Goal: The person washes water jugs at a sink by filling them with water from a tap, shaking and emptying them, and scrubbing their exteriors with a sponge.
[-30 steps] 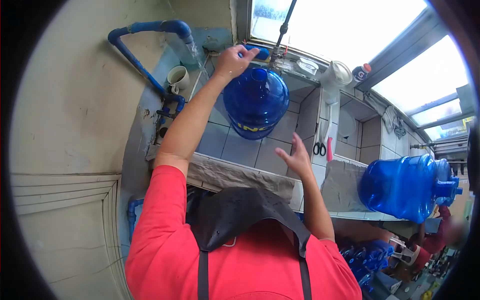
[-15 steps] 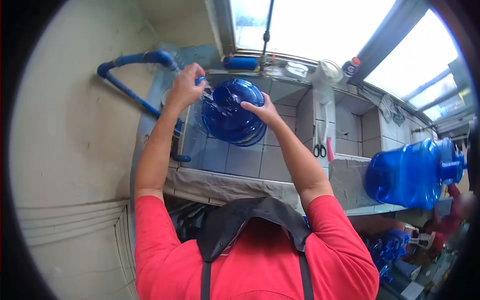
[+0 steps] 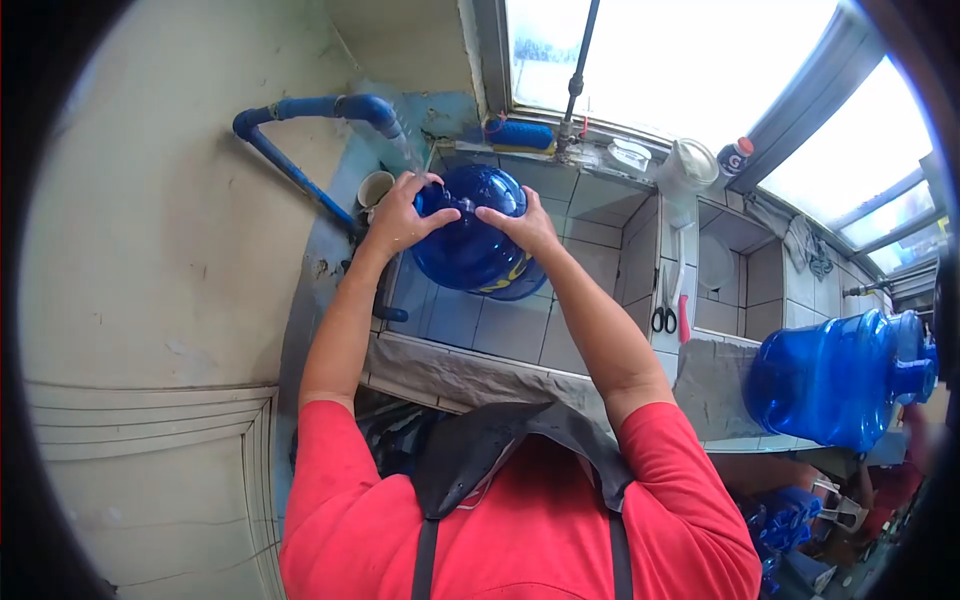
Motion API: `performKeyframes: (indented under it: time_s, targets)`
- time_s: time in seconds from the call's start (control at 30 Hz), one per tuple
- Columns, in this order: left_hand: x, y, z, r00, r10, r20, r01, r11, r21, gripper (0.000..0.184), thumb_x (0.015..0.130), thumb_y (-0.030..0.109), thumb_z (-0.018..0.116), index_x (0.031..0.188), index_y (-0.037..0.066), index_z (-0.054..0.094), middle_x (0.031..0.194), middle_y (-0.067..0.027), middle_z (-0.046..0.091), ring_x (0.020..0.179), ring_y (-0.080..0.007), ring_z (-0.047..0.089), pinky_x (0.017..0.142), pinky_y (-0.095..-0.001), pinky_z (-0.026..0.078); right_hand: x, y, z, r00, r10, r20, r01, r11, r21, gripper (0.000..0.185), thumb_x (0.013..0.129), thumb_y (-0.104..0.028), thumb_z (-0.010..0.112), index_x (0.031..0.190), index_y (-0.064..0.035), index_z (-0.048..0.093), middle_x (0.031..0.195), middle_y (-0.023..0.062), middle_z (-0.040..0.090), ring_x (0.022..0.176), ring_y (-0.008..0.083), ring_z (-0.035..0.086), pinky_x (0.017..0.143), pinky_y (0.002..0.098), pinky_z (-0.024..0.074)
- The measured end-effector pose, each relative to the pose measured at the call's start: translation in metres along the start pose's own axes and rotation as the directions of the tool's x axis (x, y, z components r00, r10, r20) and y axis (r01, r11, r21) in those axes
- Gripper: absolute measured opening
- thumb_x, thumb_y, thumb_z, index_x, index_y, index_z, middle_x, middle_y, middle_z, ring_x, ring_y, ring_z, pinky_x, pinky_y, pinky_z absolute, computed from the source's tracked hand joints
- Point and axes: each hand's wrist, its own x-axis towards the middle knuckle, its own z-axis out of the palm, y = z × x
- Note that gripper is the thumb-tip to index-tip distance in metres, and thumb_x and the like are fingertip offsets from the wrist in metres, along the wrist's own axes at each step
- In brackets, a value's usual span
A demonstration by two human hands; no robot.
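Observation:
A large blue water jug stands tilted in the tiled sink, its neck toward the left. My left hand wraps round the neck end, thumb pointing inward. On the other side my right hand grips the jug's shoulder, its thumb close to the left one. Water runs from the blue pipe on the left wall down to the jug's neck by my left fingers. The mouth of the jug is mostly hidden behind my left hand.
Black-handled scissors and a pink-handled tool lie on the divider at right. Another blue jug lies sideways on the ledge. A white mug sits left of the sink. On the sill are a white container and a bottle.
My left hand has come down from beside the pipe outlet, where it pinched something small and blue, onto the jug's neck. The jug has turned slightly; the view has shifted left.

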Motion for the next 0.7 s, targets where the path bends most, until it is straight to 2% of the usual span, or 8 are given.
performKeyframes:
  time_s: [0.1, 0.2, 0.33, 0.4, 0.43, 0.47, 0.53, 0.7]
  targets:
    - [-0.001, 0.002, 0.012, 0.987, -0.161, -0.010, 0.158, 0.973, -0.166, 0.046, 0.077, 0.033, 0.081, 0.112, 0.012, 0.061, 0.106, -0.0094, 0.064, 0.103, -0.0263, 0.061, 0.093, -0.0356, 0.046, -0.004, 0.000, 0.000, 1.000, 0.030, -0.004, -0.030, 0.999, -0.016, 0.123, 0.056, -0.068, 0.083, 0.148, -0.0018, 0.034, 0.138, 0.0250, 0.052, 0.126, 0.0376, 0.054, 0.104, 0.0427, 0.0449]
    - [0.005, 0.012, 0.018, 0.976, -0.210, 0.052, 0.217, 0.948, -0.231, 0.046, 0.077, 0.033, 0.081, 0.112, 0.011, 0.061, 0.105, -0.0091, 0.065, 0.102, -0.0252, 0.062, 0.093, -0.0353, 0.047, -0.011, 0.007, -0.006, 0.998, 0.058, -0.030, -0.058, 0.998, 0.001, 0.125, 0.058, -0.067, 0.083, 0.150, -0.0013, 0.031, 0.140, 0.0261, 0.050, 0.128, 0.0375, 0.052, 0.105, 0.0425, 0.0439]
    - [0.008, 0.039, 0.020, 0.969, -0.214, 0.123, 0.235, 0.952, -0.197, 0.045, 0.076, 0.033, 0.080, 0.110, 0.011, 0.061, 0.103, -0.0095, 0.066, 0.100, -0.0251, 0.063, 0.091, -0.0351, 0.047, -0.021, 0.053, -0.018, 1.000, -0.017, -0.025, 0.019, 0.995, 0.099, 0.124, 0.062, -0.066, 0.082, 0.151, -0.0002, 0.027, 0.141, 0.0275, 0.049, 0.130, 0.0365, 0.051, 0.106, 0.0415, 0.0427]
    - [0.010, 0.042, 0.025, 0.969, -0.138, 0.204, 0.176, 0.968, -0.178, 0.044, 0.075, 0.033, 0.080, 0.110, 0.012, 0.061, 0.102, -0.0110, 0.066, 0.096, -0.0259, 0.064, 0.086, -0.0362, 0.049, -0.031, 0.088, -0.027, 0.995, -0.032, 0.096, 0.010, 0.976, 0.219, 0.118, 0.071, -0.062, 0.080, 0.154, -0.0025, 0.021, 0.143, 0.0288, 0.046, 0.132, 0.0339, 0.048, 0.108, 0.0402, 0.0404]
    - [0.016, 0.072, 0.007, 0.885, -0.276, 0.376, 0.341, 0.933, -0.116, 0.043, 0.074, 0.030, 0.078, 0.109, 0.013, 0.060, 0.102, -0.0125, 0.065, 0.091, -0.0294, 0.064, 0.081, -0.0392, 0.050, -0.057, 0.069, -0.047, 0.983, 0.128, 0.131, -0.145, 0.980, 0.136, 0.112, 0.075, -0.059, 0.079, 0.154, -0.0020, 0.023, 0.142, 0.0272, 0.048, 0.129, 0.0319, 0.052, 0.103, 0.0397, 0.0445]
    - [0.014, 0.071, 0.014, 0.879, -0.283, 0.384, 0.352, 0.928, -0.121, 0.043, 0.074, 0.030, 0.078, 0.109, 0.013, 0.060, 0.102, -0.0125, 0.065, 0.091, -0.0294, 0.064, 0.081, -0.0392, 0.050, -0.068, 0.078, -0.056, 0.981, 0.140, 0.136, -0.158, 0.979, 0.129, 0.112, 0.075, -0.059, 0.079, 0.154, -0.0020, 0.023, 0.142, 0.0272, 0.048, 0.129, 0.0319, 0.052, 0.103, 0.0397, 0.0445]
    - [0.017, 0.072, 0.024, 0.957, -0.081, 0.280, 0.096, 0.995, -0.040, 0.042, 0.073, 0.029, 0.075, 0.108, 0.014, 0.057, 0.103, -0.0133, 0.064, 0.086, -0.0336, 0.062, 0.077, -0.0422, 0.050, -0.084, 0.095, -0.075, 0.973, 0.171, 0.158, -0.186, 0.979, 0.084, 0.102, 0.075, -0.056, 0.079, 0.146, 0.0046, 0.038, 0.129, 0.0265, 0.060, 0.113, 0.0292, 0.064, 0.094, 0.0361, 0.0506]
    - [0.034, 0.091, 0.040, 0.939, -0.059, 0.339, -0.006, 0.982, 0.189, 0.039, 0.074, 0.035, 0.071, 0.100, 0.012, 0.054, 0.093, -0.0132, 0.062, 0.089, -0.0355, 0.064, 0.076, -0.0470, 0.051, -0.124, 0.142, -0.100, 0.974, 0.098, 0.203, -0.082, 0.993, -0.087, 0.075, 0.082, -0.050, 0.075, 0.128, 0.0066, 0.058, 0.110, 0.0223, 0.070, 0.102, 0.0265, 0.069, 0.089, 0.0343, 0.0527]
